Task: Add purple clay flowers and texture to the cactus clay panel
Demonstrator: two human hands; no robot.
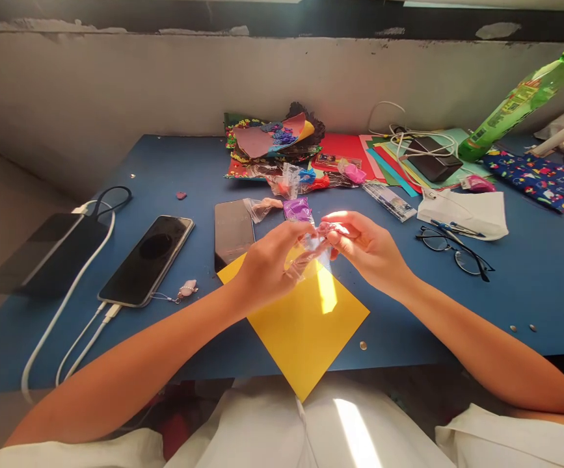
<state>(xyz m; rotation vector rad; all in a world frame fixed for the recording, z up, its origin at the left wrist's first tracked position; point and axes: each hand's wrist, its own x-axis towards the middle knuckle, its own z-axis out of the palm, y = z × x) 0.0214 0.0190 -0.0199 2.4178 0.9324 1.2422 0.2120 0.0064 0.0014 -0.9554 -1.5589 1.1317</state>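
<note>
Both my hands meet above a yellow square sheet of paper, holding a crinkled clear plastic bag. My left hand is closed on the bag's hanging part. With thumb and fingers, my right hand pinches its top end, where a pale pink soft lump shows; the fingers partly cover it. Just beyond my hands lies a purple packet, beside a small bag with a peach-coloured lump. A dark phone lies partly under the yellow sheet's corner.
At left a charging phone and a black tablet-like device trail white cables. Eyeglasses, pens and a white paper lie right. Colourful papers, a leaning green bottle and a patterned pouch stand along the back.
</note>
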